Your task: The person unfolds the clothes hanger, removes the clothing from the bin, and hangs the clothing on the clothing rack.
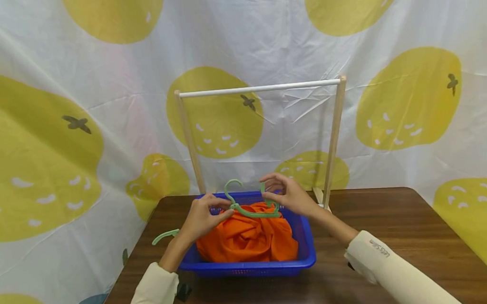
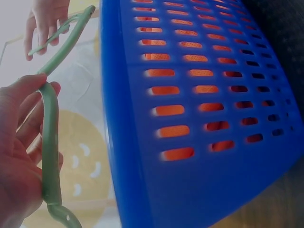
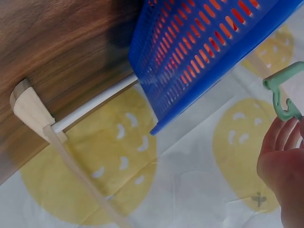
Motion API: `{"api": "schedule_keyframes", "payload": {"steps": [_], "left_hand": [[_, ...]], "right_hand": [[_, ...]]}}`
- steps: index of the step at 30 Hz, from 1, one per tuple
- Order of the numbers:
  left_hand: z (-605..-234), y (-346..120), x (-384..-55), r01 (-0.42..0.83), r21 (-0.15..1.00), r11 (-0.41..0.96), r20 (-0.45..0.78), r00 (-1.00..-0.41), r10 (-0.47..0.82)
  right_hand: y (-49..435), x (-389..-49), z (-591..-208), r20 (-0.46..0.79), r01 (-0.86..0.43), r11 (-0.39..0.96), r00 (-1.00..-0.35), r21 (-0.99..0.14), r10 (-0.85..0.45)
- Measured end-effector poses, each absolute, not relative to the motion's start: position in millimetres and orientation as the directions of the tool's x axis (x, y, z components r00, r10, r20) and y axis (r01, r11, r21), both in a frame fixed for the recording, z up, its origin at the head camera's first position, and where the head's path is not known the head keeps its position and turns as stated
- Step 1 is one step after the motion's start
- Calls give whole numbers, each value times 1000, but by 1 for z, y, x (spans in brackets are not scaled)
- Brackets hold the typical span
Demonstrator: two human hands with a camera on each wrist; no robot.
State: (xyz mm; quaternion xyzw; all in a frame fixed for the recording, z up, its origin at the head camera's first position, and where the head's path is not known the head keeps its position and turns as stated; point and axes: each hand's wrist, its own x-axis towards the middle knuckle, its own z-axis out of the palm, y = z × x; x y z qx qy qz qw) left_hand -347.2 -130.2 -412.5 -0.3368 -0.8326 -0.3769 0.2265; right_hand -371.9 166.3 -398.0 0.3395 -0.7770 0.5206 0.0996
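Observation:
A light green clothes hanger (image 1: 254, 214) is held up over a blue basket (image 1: 252, 267) with a heap of orange cloth (image 1: 250, 239) inside. My left hand (image 1: 203, 217) pinches the hanger close to the base of its hook, thumb and fingers meeting there. In the left wrist view, the hanger (image 2: 51, 142) crosses in front of that palm. My right hand (image 1: 289, 193) pinches the hanger's right end between thumb and fingers. The right wrist view has the small notch at that end of the hanger (image 3: 285, 76), though the fingertips are partly cut off.
Behind the basket stands a rack with wooden posts (image 1: 334, 140) and a white crossbar (image 1: 260, 88). The basket sits on a dark wooden table (image 1: 383, 241). A white curtain (image 1: 277, 35) with yellow fruit prints hangs behind.

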Motion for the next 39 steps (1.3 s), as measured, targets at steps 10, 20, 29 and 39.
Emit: {"api": "schedule_keyframes", "payload": {"steps": [10, 20, 29, 39], "left_hand": [[-414, -136, -347, 721, 491, 489, 638, -680, 363], [-415, -144, -346, 705, 525, 477, 632, -698, 337], [-416, -151, -346, 691, 564, 453, 639, -712, 290], [-413, -155, -344, 684, 580, 443, 645, -717, 264]], "right_hand": [[185, -374, -399, 543, -626, 166, -757, -762, -363], [207, -372, -402, 562, -648, 133, -730, -750, -389], [223, -370, -406, 535, -628, 154, -747, -763, -395], [239, -367, -422, 496, -602, 257, -784, -756, -375]]}}
